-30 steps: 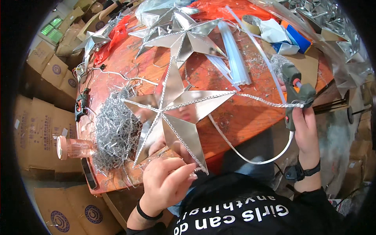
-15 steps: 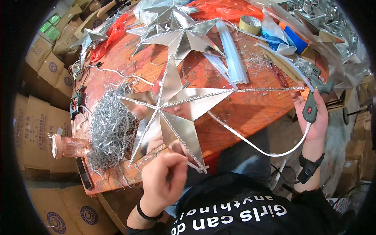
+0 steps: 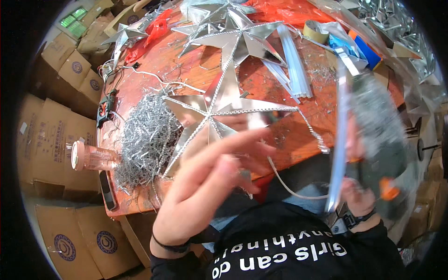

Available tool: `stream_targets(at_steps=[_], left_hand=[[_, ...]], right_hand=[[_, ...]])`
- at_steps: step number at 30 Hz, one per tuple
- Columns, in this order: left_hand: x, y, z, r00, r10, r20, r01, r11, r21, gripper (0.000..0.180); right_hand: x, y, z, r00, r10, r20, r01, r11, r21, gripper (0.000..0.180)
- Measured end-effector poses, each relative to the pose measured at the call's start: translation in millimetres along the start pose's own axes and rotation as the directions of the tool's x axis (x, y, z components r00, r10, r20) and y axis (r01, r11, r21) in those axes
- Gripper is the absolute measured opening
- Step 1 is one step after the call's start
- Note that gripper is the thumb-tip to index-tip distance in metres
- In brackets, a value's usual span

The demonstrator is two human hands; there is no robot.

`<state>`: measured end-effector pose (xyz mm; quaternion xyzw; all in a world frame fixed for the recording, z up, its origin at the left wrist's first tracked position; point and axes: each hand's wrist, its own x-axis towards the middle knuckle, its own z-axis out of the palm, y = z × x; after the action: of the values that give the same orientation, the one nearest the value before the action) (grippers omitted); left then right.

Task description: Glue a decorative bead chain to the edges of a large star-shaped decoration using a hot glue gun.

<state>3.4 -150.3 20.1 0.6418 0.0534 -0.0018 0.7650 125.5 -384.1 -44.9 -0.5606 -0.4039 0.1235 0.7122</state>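
Observation:
A silver mirror-like star lies near the table's front edge, with silver beaded trim along its ridges and a loose tail hanging off its right tip. Over its lower part is my left hand, fingers apart and holding nothing; it hides the lower points. Off the table's right front edge, my right hand grips a dark green glue gun with an orange tip, smeared by motion. A long translucent glue stick stands nearly upright beside that hand. Whether it sits in the gun is unclear.
A heap of silver tinsel lies left of the star, by a pinkish cup and a phone. Farther back are more stars, glue sticks and a tape roll. A white cord loops below the table edge.
My left hand has opened and moved right across the star. My right hand has swung the glue gun down and toward me. The trim's tail, earlier stretched to the gun, now droops.

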Motion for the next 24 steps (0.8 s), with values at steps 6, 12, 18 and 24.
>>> stream_targets(at_steps=[6, 12, 18, 24], left_hand=[[20, -2, 33, 0.969, -0.232, 0.09, 0.24, 0.776, -0.584, 0.061], [16, -24, 26, 0.983, -0.178, 0.04, 0.158, 0.723, -0.673, 0.039], [7, -8, 23, 0.978, -0.193, 0.078, 0.199, 0.763, -0.615, 0.03], [-12, -8, 25, 0.918, -0.227, 0.325, 0.301, 0.933, -0.198, 0.04]], right_hand=[[36, -20, 29, 0.923, -0.246, 0.295, 0.38, 0.692, -0.614, 0.044], [25, -22, 30, 0.901, -0.341, 0.269, 0.426, 0.576, -0.697, 0.038], [11, -7, 8, 0.912, -0.335, -0.235, 0.216, 0.882, -0.42, 0.043], [51, -5, -1, 0.926, -0.139, -0.351, -0.032, 0.897, -0.44, 0.04]])
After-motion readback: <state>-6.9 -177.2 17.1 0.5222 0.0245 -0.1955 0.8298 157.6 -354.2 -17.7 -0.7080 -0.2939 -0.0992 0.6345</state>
